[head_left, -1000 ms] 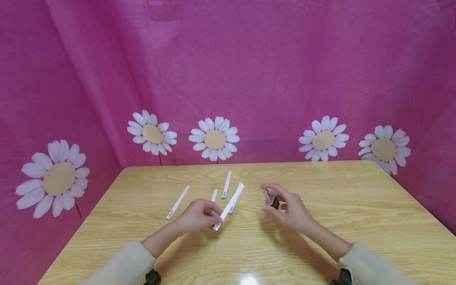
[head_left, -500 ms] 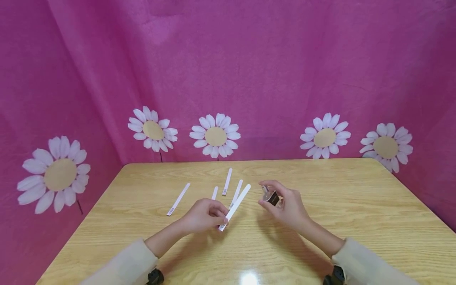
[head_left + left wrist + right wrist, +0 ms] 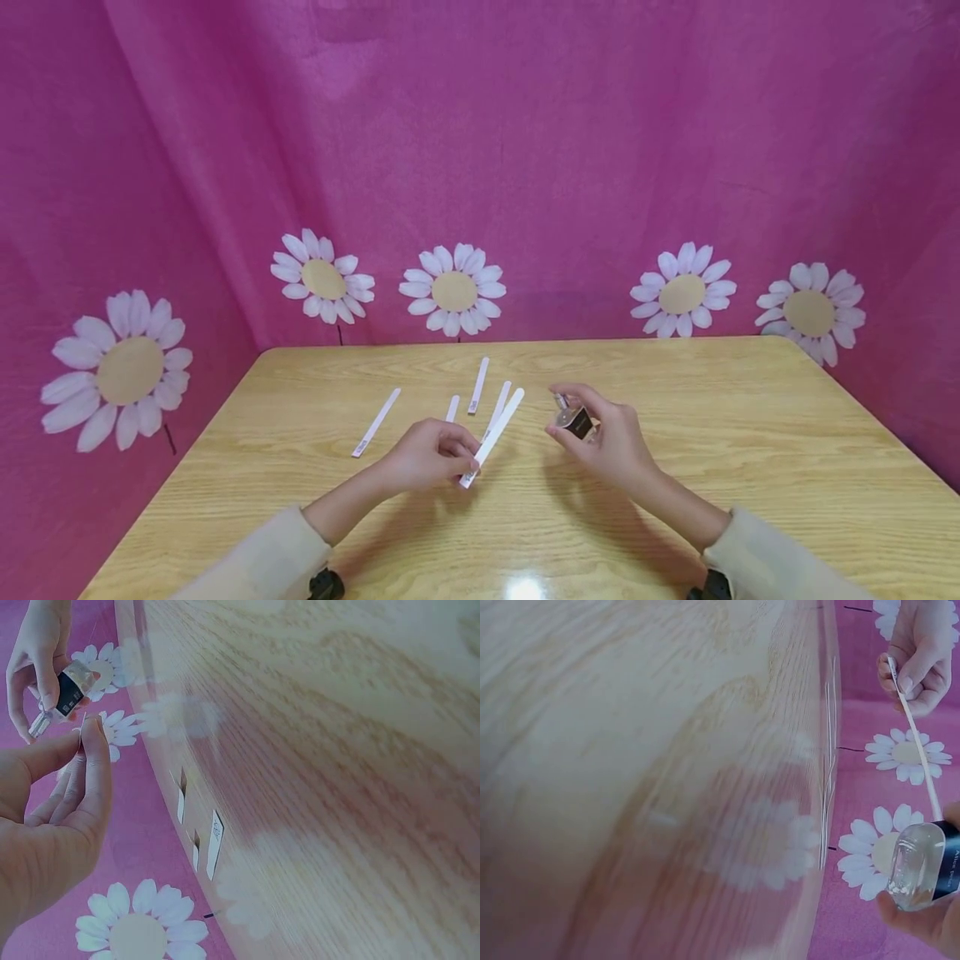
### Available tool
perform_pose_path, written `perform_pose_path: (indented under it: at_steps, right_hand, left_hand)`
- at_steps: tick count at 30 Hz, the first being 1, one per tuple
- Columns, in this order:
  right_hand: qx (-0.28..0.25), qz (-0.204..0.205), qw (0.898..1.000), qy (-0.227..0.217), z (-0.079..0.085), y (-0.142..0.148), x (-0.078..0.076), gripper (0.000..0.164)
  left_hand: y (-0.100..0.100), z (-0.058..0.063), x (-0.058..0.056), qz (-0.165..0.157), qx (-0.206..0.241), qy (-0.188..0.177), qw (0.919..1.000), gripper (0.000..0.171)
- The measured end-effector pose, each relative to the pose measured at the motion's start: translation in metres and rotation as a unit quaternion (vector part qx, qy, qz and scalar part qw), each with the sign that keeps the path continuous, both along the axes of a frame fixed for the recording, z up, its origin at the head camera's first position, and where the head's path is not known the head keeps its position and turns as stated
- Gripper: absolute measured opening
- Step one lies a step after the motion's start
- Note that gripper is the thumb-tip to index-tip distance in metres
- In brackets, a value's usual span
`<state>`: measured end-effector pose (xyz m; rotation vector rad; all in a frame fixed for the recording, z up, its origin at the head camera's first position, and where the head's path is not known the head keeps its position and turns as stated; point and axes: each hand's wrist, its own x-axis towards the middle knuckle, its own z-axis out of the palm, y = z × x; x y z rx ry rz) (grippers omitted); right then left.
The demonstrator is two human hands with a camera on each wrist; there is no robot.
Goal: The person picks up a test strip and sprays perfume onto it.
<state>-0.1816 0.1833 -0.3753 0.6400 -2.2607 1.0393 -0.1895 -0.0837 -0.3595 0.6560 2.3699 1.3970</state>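
Note:
In the head view my left hand (image 3: pixel 427 454) pinches a white perfume test strip (image 3: pixel 502 427) near its printed end, between thumb and fingers. The strip's free end slants up and right, off the table. My right hand (image 3: pixel 618 433) holds a small clear glass perfume bottle (image 3: pixel 576 421) with a black label, thumb below and index finger at the spray top. A gap separates the bottle's top from the strip in that view. From the right wrist, the bottle (image 3: pixel 919 862) partly covers the far end of the strip (image 3: pixel 919 742). The left wrist view shows the strip edge-on.
Several more test strips lie on the wooden table (image 3: pixel 675 392): one at the left (image 3: pixel 377 422), one farther back (image 3: pixel 478 385), others partly behind the left hand and held strip. A pink curtain (image 3: pixel 562 167) with daisies surrounds the table's far and side edges.
My left hand has shifted slightly right, swinging the strip clear of one lying behind it. The bottle has turned in my right hand, showing more of its label. Little differs over the last half second.

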Motion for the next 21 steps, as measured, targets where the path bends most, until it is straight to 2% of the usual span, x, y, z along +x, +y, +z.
perform_pose_path:
  at_steps: [9, 15, 21]
  right_hand:
    - [-0.006, -0.016, 1.0, -0.002, 0.004, 0.01, 0.008, 0.052]
    - [0.012, -0.029, 0.999, 0.019, 0.005, 0.02, 0.01, 0.054]
    - [0.015, -0.018, 1.0, 0.008, 0.002, 0.027, 0.01, 0.053]
  left_hand:
    - [-0.011, -0.004, -0.005, 0.019, 0.017, -0.013, 0.9996, 0.015]
    - [-0.026, -0.005, -0.012, 0.056, 0.028, -0.021, 0.9978, 0.019]
    - [-0.038, -0.007, -0.022, 0.107, -0.005, -0.002, 0.9943, 0.014]
